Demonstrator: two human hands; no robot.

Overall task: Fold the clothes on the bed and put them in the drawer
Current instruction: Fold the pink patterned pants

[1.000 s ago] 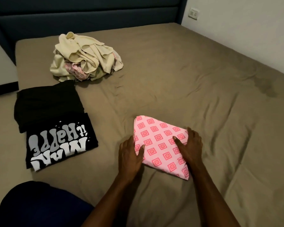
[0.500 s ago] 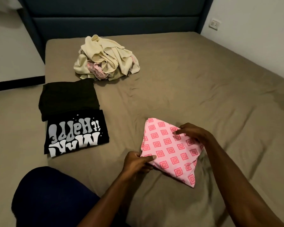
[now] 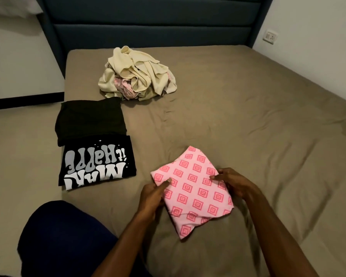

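Left hand (image 3: 152,196): the near-left edge of the folded pink patterned garment (image 3: 194,190) was gripped, thumb laid on top and fingers curled underneath, presumably so the folds were kept from slipping apart.
Right hand (image 3: 231,182): the opposite, far-right edge was pinched the same way, thumb above and fingers tucked below; the bundle was thus supported from both sides.
Pink garment: it was held between the two hands, low over the bed (image 3: 248,126); whether its near corner touched the sheet could not be told.
Folded black items: a printed black T-shirt (image 3: 97,161) and a plain black garment (image 3: 90,118) were laid side by side, touching, beyond and to the left of the left hand, apparently as a row of finished pieces.
Unfolded pile (image 3: 137,75): cream and pink clothes were heaped well beyond both hands, near the headboard, evidently awaiting folding.
Drawer: not seen.
Judged step: the pink piece was probably to be set beside the black ones.
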